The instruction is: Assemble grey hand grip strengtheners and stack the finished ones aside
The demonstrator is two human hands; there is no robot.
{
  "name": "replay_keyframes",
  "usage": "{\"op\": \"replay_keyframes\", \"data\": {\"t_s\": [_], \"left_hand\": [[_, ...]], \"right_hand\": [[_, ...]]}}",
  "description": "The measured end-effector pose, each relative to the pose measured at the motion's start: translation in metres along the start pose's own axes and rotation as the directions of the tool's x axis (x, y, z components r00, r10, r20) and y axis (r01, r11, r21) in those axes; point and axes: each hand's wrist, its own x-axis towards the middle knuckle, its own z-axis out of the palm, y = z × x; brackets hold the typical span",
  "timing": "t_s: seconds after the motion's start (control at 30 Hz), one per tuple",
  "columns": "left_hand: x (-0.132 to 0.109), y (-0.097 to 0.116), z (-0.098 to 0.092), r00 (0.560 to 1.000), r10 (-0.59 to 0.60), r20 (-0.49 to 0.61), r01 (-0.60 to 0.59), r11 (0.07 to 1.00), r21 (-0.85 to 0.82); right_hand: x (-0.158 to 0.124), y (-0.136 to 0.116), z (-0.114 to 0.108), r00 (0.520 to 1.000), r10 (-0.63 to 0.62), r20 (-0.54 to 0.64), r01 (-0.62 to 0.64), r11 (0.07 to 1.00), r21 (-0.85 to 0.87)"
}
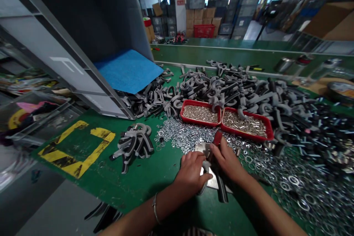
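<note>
My left hand (189, 172) is closed around a grey-and-black curved-handled clamp part (222, 187), held down on a small metal plate (212, 182) near the front of the green table. Beside it, my right hand (228, 158) wraps a red-handled tool (218, 137) that stands tilted over the same part. The tool's working end and the spot it meets are hidden by my fingers. Just beyond my hands lie loose silver washers (179, 132). Two red trays hold small metal pieces: tiny ones in the left tray (186, 120), longer pins in the right tray (269, 129).
A large heap of grey clamp parts (229, 84) covers the table behind the trays. A smaller pile (134, 143) lies left of my hands. Metal rings (294, 180) and black screws (312, 138) spread rightward. A grey panelled box (83, 70) with a blue sheet (129, 70) stands at the left.
</note>
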Motion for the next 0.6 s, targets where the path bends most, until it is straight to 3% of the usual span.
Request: {"op": "replay_keyframes", "data": {"t_s": [0.07,0.1,0.13,0.2,0.23,0.27,0.43,0.6], "left_hand": [[0.001,0.001,-0.001,1.000,-0.019,0.006,0.018,1.000,0.014],[0.002,0.001,-0.002,1.000,-0.018,0.006,0.018,1.000,0.022],[0.002,0.000,-0.003,1.000,-0.010,0.010,0.010,1.000,0.029],[0.004,-0.001,-0.004,0.999,0.014,0.033,-0.016,0.999,0.035],[0.005,-0.001,-0.005,0.999,0.024,0.049,-0.025,0.999,0.035],[0.006,-0.001,-0.006,0.998,0.026,0.062,-0.028,0.999,0.033],[0.008,-0.002,-0.008,0.998,0.022,0.065,-0.023,1.000,0.013],[0.006,-0.003,-0.006,0.999,0.024,0.042,-0.024,1.000,0.000]], "right_hand": [[-0.002,-0.004,-0.007,0.999,0.014,0.037,-0.017,0.997,0.080],[-0.004,-0.004,-0.010,0.996,0.048,0.079,-0.063,0.978,0.197],[-0.007,-0.003,-0.013,0.988,0.091,0.126,-0.130,0.926,0.353],[-0.012,0.003,-0.016,0.967,0.177,0.185,-0.255,0.726,0.639],[-0.014,0.007,-0.016,0.959,0.213,0.184,-0.280,0.642,0.714],[-0.016,0.012,-0.014,0.958,0.240,0.160,-0.278,0.619,0.735],[-0.018,0.029,0.000,0.968,0.233,0.093,-0.247,0.829,0.502],[-0.020,0.025,0.001,0.973,0.207,0.099,-0.229,0.864,0.448]]}}
